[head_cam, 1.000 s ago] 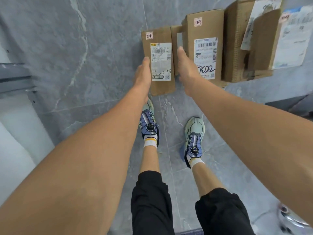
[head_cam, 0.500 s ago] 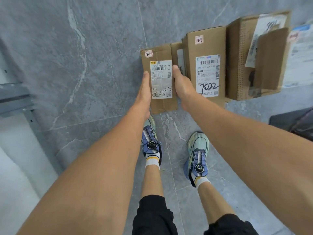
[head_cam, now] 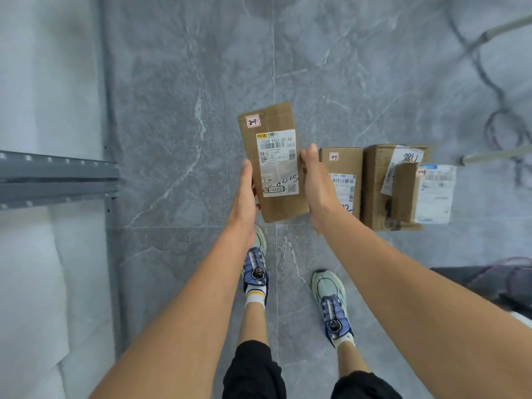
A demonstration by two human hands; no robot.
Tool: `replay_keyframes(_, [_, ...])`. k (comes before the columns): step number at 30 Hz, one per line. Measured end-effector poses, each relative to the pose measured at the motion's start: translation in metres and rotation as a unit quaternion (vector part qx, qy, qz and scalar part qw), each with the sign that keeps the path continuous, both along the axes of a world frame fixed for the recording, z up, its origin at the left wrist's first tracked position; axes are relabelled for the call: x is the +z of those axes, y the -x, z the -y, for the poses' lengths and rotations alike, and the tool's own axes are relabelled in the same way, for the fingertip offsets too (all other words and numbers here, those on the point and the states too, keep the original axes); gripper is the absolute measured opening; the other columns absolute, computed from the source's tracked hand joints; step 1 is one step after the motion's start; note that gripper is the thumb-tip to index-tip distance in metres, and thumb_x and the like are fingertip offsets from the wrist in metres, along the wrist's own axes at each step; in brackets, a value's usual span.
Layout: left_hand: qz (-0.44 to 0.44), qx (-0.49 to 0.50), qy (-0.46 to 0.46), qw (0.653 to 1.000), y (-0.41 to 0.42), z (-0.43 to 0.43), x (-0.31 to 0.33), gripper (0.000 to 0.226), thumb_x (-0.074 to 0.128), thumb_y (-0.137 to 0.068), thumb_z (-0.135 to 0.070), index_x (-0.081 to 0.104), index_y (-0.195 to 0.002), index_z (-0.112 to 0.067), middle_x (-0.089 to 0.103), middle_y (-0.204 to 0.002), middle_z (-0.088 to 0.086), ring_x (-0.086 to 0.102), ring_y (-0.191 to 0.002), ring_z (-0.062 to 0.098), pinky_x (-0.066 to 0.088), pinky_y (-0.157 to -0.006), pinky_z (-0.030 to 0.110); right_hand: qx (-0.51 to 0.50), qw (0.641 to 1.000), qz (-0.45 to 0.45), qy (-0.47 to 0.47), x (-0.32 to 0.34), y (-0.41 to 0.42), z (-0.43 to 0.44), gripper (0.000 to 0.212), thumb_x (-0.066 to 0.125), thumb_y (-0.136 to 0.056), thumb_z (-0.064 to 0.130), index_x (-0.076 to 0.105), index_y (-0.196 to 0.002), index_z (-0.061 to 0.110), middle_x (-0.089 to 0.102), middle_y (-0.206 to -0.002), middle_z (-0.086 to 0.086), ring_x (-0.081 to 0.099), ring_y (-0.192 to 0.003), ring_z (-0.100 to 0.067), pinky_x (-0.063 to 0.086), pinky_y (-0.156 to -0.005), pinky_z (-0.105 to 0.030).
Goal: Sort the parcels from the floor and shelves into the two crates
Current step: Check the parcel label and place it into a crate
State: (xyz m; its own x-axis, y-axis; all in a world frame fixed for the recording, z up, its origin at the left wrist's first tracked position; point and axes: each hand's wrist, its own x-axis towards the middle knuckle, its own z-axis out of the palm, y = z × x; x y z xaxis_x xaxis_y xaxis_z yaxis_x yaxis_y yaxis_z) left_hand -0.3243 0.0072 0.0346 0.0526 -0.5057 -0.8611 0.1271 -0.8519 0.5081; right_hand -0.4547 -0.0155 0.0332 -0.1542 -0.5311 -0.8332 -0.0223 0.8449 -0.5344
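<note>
The left grip [head_cam: 244, 194] and the right grip [head_cam: 315, 185] clamp one parcel [head_cam: 273, 162] between them. The left lies along its left edge with fingers tucked behind, and the right pinches its right edge, thumb on the face. Neither has hold of anything else. The parcel hangs above the floor [head_cam: 187, 110], near the middle of the view, tipped slightly toward 11 o'clock.

The hold is on the lower half only, so I judge the top-heavy end could swing and slip out if it is carried fast. Neither crate is in view, so a misread tag would send it to the wrong one.

It is a slim brown carton, creased at the top and taped. A white barcode label with handwriting sits on its face, and a small sticker reads "2-1". More boxes [head_cam: 380, 185] lie on the floor at 3 o'clock. A grey shelf frame [head_cam: 57, 180] stands at 9 o'clock.
</note>
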Motion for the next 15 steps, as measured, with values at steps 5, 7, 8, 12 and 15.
replay_keyframes(5, [-0.003,0.044,0.081,0.996,-0.008,0.007,0.096,0.061,0.023,-0.100,-0.072,0.061,-0.137,-0.041,0.069,-0.128,-0.018,0.060,-0.123,0.004,0.040,-0.114,0.046,0.036,0.997,0.003,0.075,0.098,-0.010,0.011,0.055,0.019,-0.108,0.065,0.068,-0.116,0.043,0.069,-0.108,0.022,0.060,-0.098,0.006,0.042,-0.082,-0.022])
replay_keyframes(7, [-0.005,0.060,0.114,0.992,-0.012,0.007,0.139,0.059,0.022,-0.101,-0.071,0.061,-0.136,-0.042,0.068,-0.128,-0.020,0.059,-0.125,0.005,0.040,-0.114,0.045,0.049,0.993,0.014,0.111,0.141,-0.015,0.015,0.055,0.020,-0.108,0.066,0.071,-0.116,0.048,0.076,-0.114,0.018,0.068,-0.109,-0.004,0.049,-0.093,-0.031])
replay_keyframes(8, [-0.003,0.069,0.129,0.989,-0.013,0.006,0.161,0.059,0.021,-0.101,-0.071,0.061,-0.136,-0.043,0.068,-0.129,-0.020,0.058,-0.126,0.005,0.039,-0.114,0.046,0.056,0.990,0.020,0.125,0.164,-0.017,0.018,0.054,0.020,-0.108,0.065,0.072,-0.115,0.049,0.077,-0.114,0.018,0.069,-0.109,-0.003,0.050,-0.094,-0.033])
replay_keyframes(12, [0.012,0.111,0.187,0.976,-0.028,-0.007,0.257,0.059,0.024,-0.100,-0.072,0.058,-0.139,-0.044,0.067,-0.131,-0.020,0.056,-0.129,0.004,0.037,-0.116,0.047,0.112,0.975,0.030,0.188,0.261,-0.030,0.016,0.053,0.021,-0.108,0.065,0.072,-0.115,0.050,0.077,-0.115,0.020,0.068,-0.112,-0.003,0.050,-0.101,-0.038])
replay_keyframes(15, [0.027,0.144,0.226,0.963,-0.036,-0.028,0.329,0.056,0.024,-0.102,-0.068,0.060,-0.136,-0.043,0.068,-0.129,-0.020,0.058,-0.125,0.002,0.039,-0.115,0.045,0.154,0.961,0.049,0.223,0.332,-0.040,0.005,0.051,0.022,-0.109,0.065,0.071,-0.119,0.052,0.076,-0.119,0.020,0.067,-0.116,-0.003,0.047,-0.100,-0.035])
